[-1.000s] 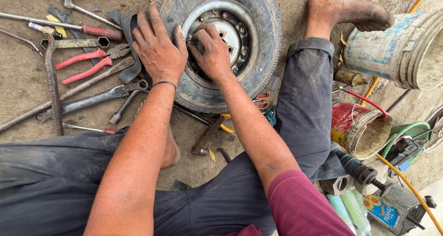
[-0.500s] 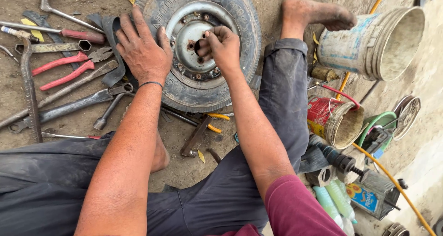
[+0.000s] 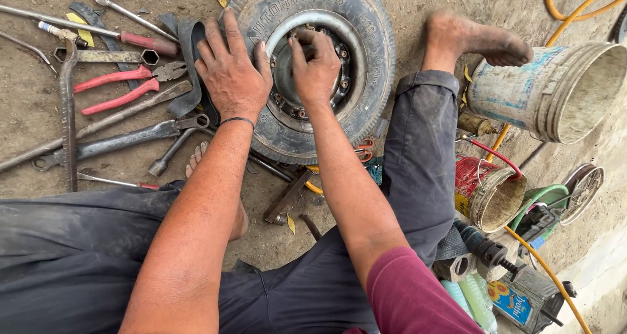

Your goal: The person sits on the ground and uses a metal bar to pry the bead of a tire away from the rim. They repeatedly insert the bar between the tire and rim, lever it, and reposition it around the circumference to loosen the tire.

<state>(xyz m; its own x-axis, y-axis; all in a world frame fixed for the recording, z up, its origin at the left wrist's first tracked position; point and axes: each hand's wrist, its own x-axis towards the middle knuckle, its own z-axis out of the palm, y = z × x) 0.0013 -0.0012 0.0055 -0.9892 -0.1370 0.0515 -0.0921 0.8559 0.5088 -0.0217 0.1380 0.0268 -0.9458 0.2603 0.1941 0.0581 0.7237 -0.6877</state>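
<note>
Rubber tyre (image 3: 366, 79) under left hand (image 3: 232, 76), right hand (image 3: 315, 63) on hub (image 3: 287, 79)

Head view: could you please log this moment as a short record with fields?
setting: bare dirt ground
main item: small black rubber tyre on a grey metal rim, lying flat
left hand: palm pressed on the tyre's left side
right hand: fingers at the rim's hub
left of tyre: red-handled pliers, long grey steel spanners
right of tyre: dirty white plastic bucket on its side
</note>
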